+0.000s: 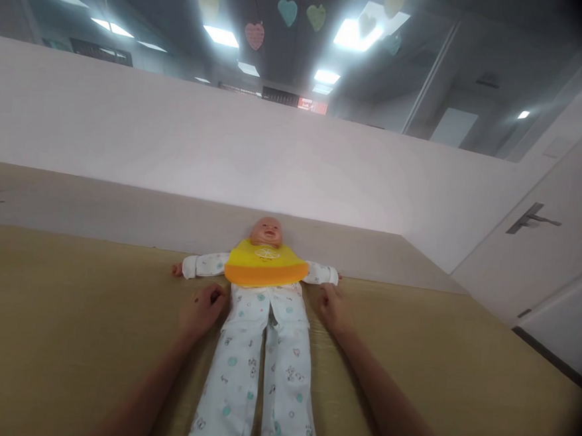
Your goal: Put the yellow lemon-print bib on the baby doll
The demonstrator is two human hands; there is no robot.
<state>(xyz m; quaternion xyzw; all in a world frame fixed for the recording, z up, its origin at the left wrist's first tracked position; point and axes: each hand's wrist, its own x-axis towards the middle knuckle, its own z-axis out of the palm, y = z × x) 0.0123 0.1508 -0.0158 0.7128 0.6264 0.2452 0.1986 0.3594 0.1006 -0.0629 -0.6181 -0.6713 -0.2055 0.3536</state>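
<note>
A baby doll [260, 322] lies on its back on a tan table [64, 322], head away from me, arms spread. It wears white patterned pyjamas and a yellow and orange bib [265, 268] over its chest. My left hand [202, 310] rests on the table at the doll's left side by the waist, its fingers curled in. On the other side of the waist my right hand [333, 308] lies close below the doll's sleeve, fingers bent and together. I cannot make out anything inside either hand.
A low white wall [176, 143] runs behind the table. A white door with a metal handle [533, 218] stands at the right. Paper hearts [254, 35] hang from the ceiling.
</note>
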